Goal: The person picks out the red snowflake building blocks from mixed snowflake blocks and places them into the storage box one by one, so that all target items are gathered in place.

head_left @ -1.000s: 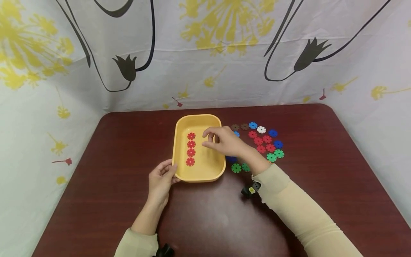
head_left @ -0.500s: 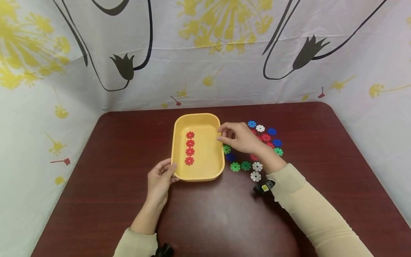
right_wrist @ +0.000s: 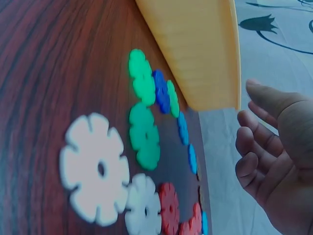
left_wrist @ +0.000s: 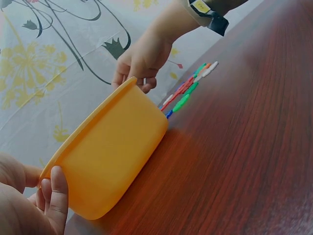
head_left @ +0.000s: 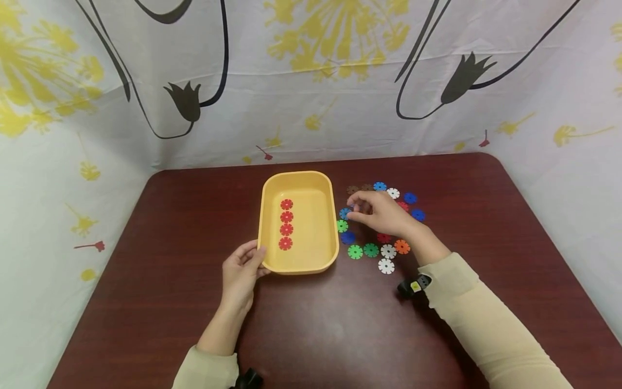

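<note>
In the head view a yellow plastic tray (head_left: 313, 232) lies at the table's middle, with a column of several red notched discs (head_left: 286, 217) inside. My left hand (head_left: 240, 278) holds its near left corner, thumb on the rim and fingers underneath; the left wrist view shows this grip at the tray wall (left_wrist: 117, 142). To the right of the tray, my right hand (head_left: 386, 215) hovers over loose discs. Its fingers are loosely bent and hold nothing in the right wrist view. It partly hides some red discs; a light-blue disc (head_left: 345, 214) sits beside its fingertips.
Loose notched discs lie right of the tray: a white disc (head_left: 386, 266), an orange disc (head_left: 401, 247), a dark green disc (head_left: 371, 250), a blue disc (head_left: 418, 215) and several others. A patterned cloth (head_left: 311, 108) hangs behind the dark red table (head_left: 330, 329).
My right hand has moved from above the tray rightward, out over the loose discs. The left hand keeps its hold on the tray, and the red discs inside stay in their column.
</note>
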Tool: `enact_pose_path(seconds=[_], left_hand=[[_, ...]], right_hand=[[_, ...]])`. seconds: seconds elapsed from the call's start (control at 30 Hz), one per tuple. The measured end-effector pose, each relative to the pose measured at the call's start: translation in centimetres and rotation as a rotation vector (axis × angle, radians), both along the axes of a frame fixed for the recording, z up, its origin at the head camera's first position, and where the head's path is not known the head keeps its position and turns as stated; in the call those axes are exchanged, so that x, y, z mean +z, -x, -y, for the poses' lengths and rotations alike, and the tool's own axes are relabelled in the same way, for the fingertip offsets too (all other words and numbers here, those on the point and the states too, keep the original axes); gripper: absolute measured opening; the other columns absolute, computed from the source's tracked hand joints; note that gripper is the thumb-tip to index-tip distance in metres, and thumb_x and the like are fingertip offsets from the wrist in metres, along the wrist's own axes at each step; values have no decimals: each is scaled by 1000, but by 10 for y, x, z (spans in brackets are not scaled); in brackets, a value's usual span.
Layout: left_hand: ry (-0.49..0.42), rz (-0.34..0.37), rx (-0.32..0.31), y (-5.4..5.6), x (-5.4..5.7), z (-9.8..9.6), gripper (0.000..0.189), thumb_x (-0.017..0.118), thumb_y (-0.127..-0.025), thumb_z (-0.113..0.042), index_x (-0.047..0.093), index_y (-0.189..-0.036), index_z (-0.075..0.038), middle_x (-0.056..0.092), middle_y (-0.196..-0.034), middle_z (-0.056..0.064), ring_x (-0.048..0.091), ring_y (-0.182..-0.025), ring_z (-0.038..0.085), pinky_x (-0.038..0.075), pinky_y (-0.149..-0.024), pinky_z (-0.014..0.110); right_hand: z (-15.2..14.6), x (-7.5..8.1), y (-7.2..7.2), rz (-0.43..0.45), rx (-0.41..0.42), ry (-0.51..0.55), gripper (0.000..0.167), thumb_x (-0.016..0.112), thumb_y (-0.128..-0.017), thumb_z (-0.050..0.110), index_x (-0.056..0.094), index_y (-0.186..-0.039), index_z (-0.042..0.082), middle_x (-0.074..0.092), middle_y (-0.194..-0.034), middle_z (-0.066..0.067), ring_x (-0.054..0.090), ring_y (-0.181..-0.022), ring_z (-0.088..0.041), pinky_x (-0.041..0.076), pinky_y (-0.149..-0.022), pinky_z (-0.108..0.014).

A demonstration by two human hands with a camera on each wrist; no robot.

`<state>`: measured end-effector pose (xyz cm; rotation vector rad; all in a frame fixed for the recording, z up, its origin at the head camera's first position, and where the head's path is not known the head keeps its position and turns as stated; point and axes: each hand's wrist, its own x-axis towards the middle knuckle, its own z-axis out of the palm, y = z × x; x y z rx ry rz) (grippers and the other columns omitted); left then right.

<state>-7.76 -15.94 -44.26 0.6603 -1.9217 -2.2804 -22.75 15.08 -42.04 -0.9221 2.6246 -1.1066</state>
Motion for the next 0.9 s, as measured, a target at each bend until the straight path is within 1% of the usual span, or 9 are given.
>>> enact_pose_path(seconds=[0.27,0.4,0.53,0.67,0.83,0.9], left_hand=[[-6,5,-11,1,-1,0,32,67,-98,-6,60,-126,8,57,-91,6,61,-65,12,58,-59,21],[-4,3,-8,1,-1,1,33,67,-98,-7,60,-127,7,57,-92,7,61,-64,12,58,-60,21],[1,4,-1,2,-2,1,32,68,-98,-7,61,-126,6,57,-92,8,62,-64,13,58,-59,22],[1,9,-4,2,-2,1,30,68,-98,-7,62,-125,4,58,-92,8,62,-65,13,58,-59,22],[0,17,-4,1,-2,1,30,68,-97,-6,62,-125,3,58,-92,7,62,-65,13,58,-59,22],[2,17,-5,1,-2,2,30,68,-97,-7,62,-125,4,58,-92,7,62,-65,13,58,-59,22]], right_hand=[[-21,-9,-1,23,-20,-63,27,75,-95,19,68,-116,4,64,-91,0,57,-72,-16,53,-65,-34],[-31,-14,-1,11,-20,-107,27,77,-93,19,69,-114,5,65,-92,1,56,-69,-15,52,-67,-34],[-40,-17,-1,4,-12,-136,26,79,-90,18,69,-111,5,64,-90,2,54,-65,-14,50,-64,-33],[-49,-19,-3,13,-6,-152,27,82,-87,16,70,-108,4,63,-88,1,52,-64,-14,48,-60,-29],[-58,-21,-5,65,-6,-175,31,85,-85,17,70,-108,3,62,-87,-2,49,-62,-15,44,-57,-27],[-61,-21,-5,79,-4,-178,31,86,-83,17,70,-106,3,61,-86,-2,50,-63,-16,45,-58,-27]])
